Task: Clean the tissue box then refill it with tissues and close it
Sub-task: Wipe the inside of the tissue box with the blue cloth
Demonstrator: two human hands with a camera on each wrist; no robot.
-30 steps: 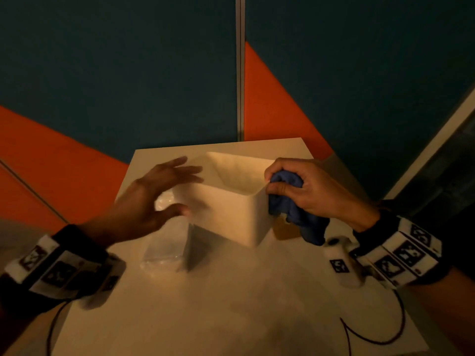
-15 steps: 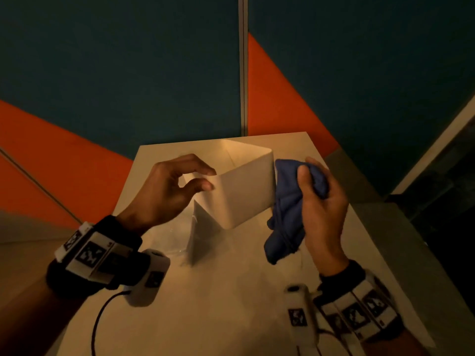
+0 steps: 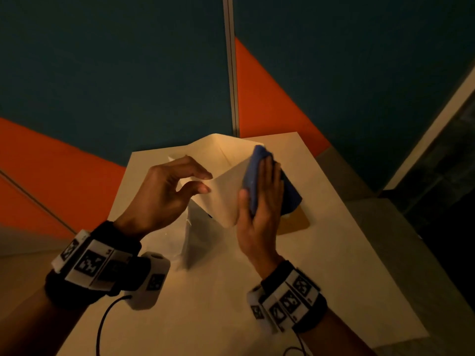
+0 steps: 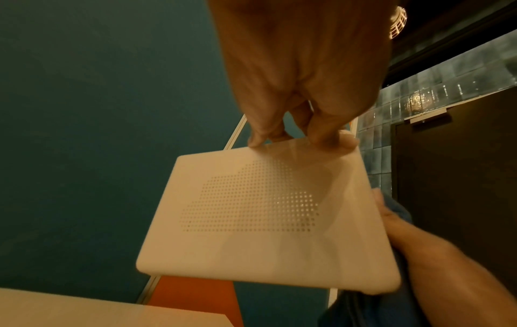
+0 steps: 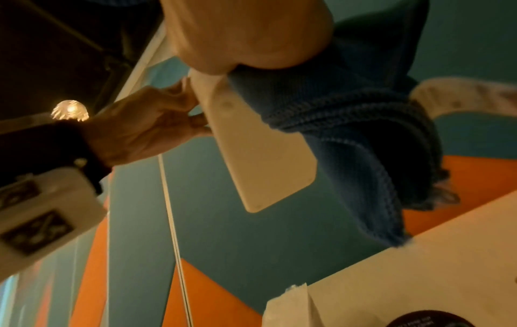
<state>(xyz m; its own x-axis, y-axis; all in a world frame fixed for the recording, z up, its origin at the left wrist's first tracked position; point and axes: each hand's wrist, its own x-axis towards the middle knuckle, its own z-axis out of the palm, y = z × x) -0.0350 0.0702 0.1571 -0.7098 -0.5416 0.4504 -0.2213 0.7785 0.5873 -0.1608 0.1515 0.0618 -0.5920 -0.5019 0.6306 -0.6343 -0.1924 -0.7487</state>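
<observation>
The white tissue box (image 3: 226, 194) hangs tilted above the table, its open side facing away from me. My left hand (image 3: 207, 182) pinches its near left corner between thumb and fingers. In the left wrist view those fingertips (image 4: 330, 141) sit on the edge of the box's perforated face (image 4: 260, 216). My right hand (image 3: 259, 183) lies flat with straight fingers and presses the blue cloth (image 3: 253, 176) against the box's right side. The cloth's loose end (image 5: 372, 177) hangs below the box (image 5: 260, 154).
A clear plastic pack of tissues (image 3: 164, 242) lies on the white table (image 3: 231, 304) under my left hand. A brown flat lid (image 3: 295, 224) lies on the table below the cloth. Teal and orange wall panels stand close behind. The table's right edge drops off to a dark floor.
The box has left the table and tipped onto a corner in the air. My left hand went from open to pinching its corner. My right hand flattened the bunched cloth against the side.
</observation>
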